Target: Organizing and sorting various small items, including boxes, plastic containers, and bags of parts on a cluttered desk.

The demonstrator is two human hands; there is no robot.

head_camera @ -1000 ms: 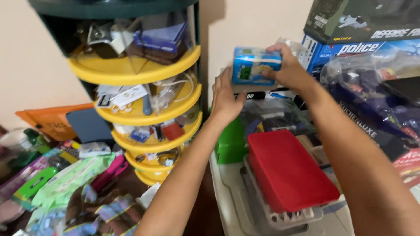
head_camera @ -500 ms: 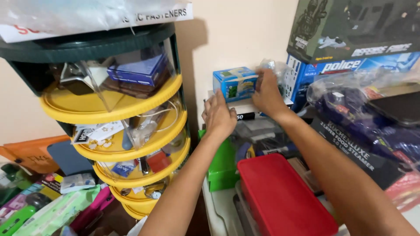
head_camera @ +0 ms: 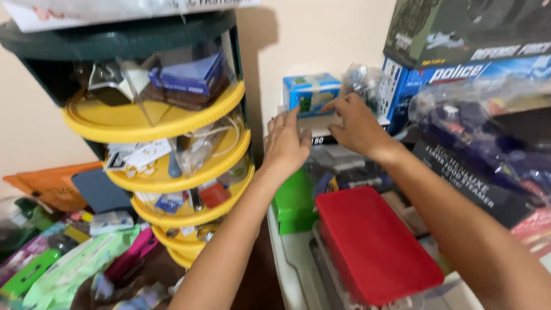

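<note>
Head view: the small blue box [head_camera: 311, 93] sits far back on a white box, long axis left-right, just beyond both open, empty hands, right hand [head_camera: 357, 123] nearer than left hand [head_camera: 285, 144].

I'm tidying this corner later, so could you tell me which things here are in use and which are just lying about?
In hand:
small blue box, on the stack by the wall
left hand, beside it
right hand, fingertips at it

Lying about:
red lid
yellow tiered organiser
large toy boxes
green box

Both forearms bare — no sleeves, watch or rings on either hand.
</note>
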